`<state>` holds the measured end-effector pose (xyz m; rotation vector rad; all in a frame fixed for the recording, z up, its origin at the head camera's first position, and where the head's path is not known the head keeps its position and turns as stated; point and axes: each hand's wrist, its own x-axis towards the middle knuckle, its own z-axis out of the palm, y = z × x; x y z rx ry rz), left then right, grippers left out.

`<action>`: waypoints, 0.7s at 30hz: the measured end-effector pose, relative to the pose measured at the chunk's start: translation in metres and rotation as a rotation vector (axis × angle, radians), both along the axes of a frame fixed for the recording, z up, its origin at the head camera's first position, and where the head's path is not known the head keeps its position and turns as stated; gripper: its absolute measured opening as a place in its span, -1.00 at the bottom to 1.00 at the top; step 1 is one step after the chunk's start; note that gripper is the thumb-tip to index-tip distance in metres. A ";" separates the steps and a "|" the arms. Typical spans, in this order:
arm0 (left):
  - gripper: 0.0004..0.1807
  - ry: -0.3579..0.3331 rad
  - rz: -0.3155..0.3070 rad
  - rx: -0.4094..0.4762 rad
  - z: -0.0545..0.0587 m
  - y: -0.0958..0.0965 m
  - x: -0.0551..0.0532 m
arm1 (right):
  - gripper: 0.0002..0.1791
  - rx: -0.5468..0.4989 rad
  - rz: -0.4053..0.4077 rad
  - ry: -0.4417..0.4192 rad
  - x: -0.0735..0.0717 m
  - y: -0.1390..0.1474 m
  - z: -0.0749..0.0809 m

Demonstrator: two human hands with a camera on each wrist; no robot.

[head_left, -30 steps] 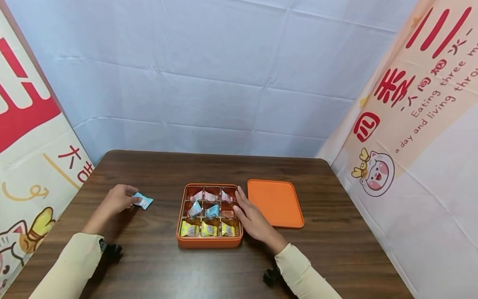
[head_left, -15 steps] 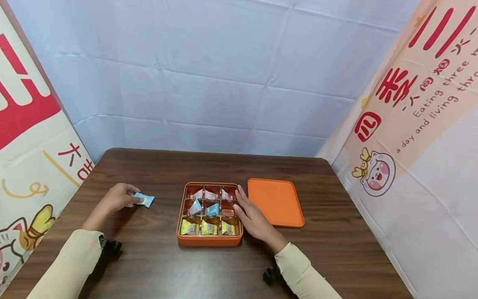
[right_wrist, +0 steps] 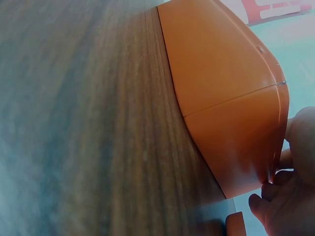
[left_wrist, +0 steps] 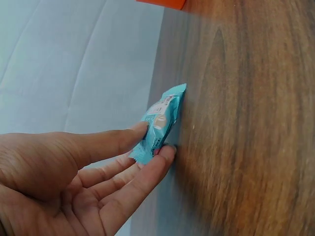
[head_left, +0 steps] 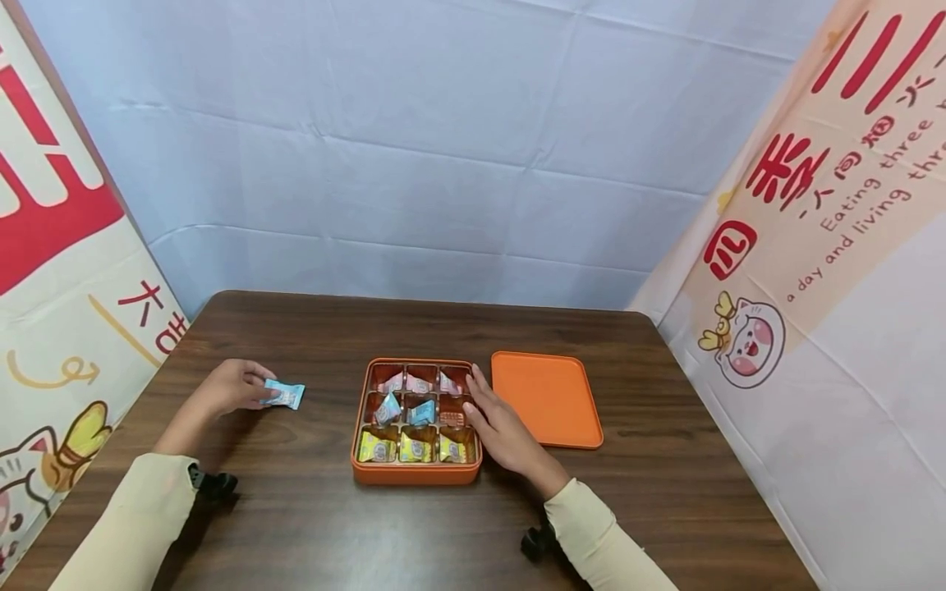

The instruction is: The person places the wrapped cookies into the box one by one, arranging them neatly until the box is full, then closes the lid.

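Observation:
My left hand (head_left: 235, 386) pinches a blue wrapped candy (left_wrist: 160, 120) by one end between thumb and fingers, low over the table at the left. My right hand (head_left: 504, 423) rests on the right rim of an orange box (head_left: 417, 474), its fingers extended along the edge. Inside the box is a tray of compartments. Pink wrapped candies (head_left: 419, 383) sit in the back row, blue candies (head_left: 422, 413) in the left and middle of the centre row, and yellow candies (head_left: 415, 447) in front. The centre row's right compartment shows its ridged bottom, partly covered by my right thumb.
The orange lid (head_left: 547, 400) lies on the wooden table (head_left: 310, 509), to the right of the box and beyond my right hand. A pale cloth (head_left: 414, 148) hangs behind the table, and printed banners (head_left: 828, 246) stand along both sides.
The blue candy in my left hand has turned slightly, so its free end points more to the right. My right hand stays on the box rim.

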<state>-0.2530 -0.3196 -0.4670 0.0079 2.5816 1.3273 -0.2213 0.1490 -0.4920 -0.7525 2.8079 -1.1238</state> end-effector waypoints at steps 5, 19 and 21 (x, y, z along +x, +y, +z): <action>-0.65 -0.022 0.011 0.032 0.001 -0.005 0.002 | -0.31 -0.009 0.011 0.005 0.001 0.000 0.001; -0.64 -0.028 0.016 0.155 -0.009 -0.005 0.002 | -0.31 -0.011 0.009 0.011 0.001 0.001 0.000; -0.64 -0.034 0.022 0.171 -0.011 -0.006 0.002 | -0.30 -0.008 0.009 0.008 0.001 0.001 0.000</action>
